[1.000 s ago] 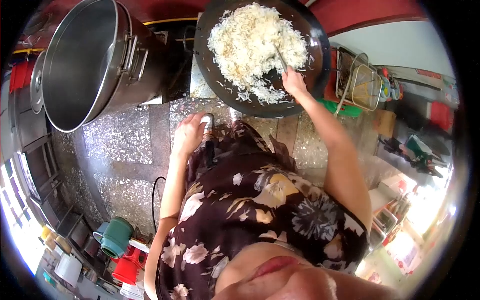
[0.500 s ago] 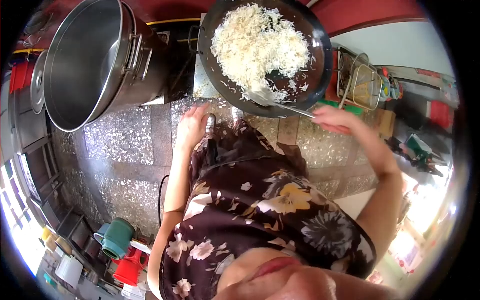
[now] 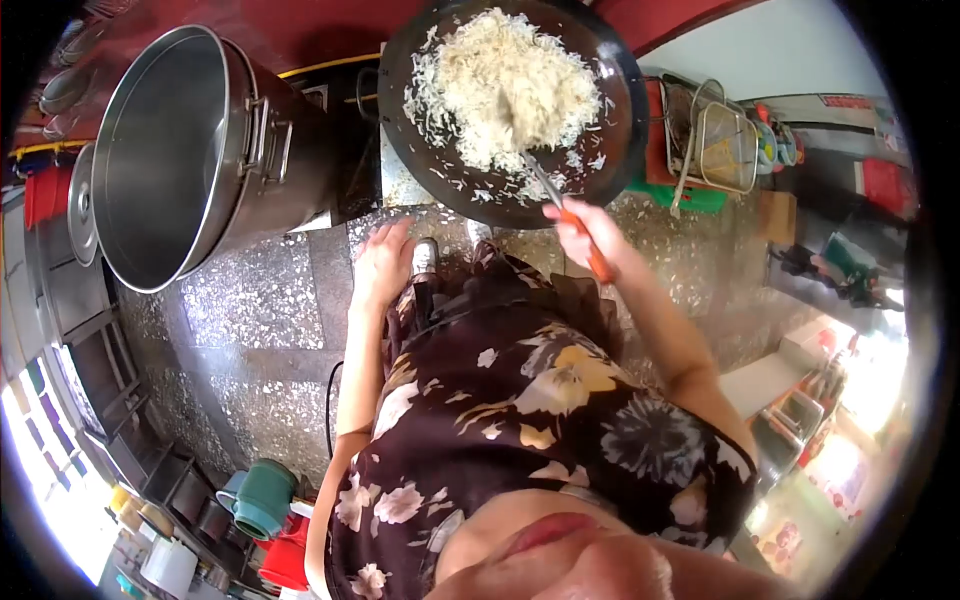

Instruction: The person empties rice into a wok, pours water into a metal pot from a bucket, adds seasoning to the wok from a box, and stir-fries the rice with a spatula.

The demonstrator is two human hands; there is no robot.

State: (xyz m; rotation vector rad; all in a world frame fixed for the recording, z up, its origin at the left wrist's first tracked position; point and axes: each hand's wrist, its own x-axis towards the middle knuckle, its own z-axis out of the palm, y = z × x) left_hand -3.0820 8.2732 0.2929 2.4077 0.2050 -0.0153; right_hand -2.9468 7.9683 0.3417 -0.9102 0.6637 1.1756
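A large dark wok (image 3: 620, 130) at the top holds a heap of white rice (image 3: 530, 65). My right hand (image 3: 592, 240) is wrapped round the orange handle of a metal spatula (image 3: 545, 178), whose far end is in the rice and partly hidden by it. Below and left of the wok, my left hand (image 3: 384, 262) hangs with its fingers apart, touching nothing that I can see.
A tall metal pot (image 3: 215, 190) stands left of the wok, beside a round lid (image 3: 84, 205). Wire baskets (image 3: 728, 150) and a green tray (image 3: 690, 198) are to the right. At lower left are a teal container (image 3: 265, 497) and red plastic items (image 3: 286, 562).
The spatula has moved from the wok's near edge up into the rice, and my right hand has moved left. The rice lies more heaped. The view has shifted slightly.
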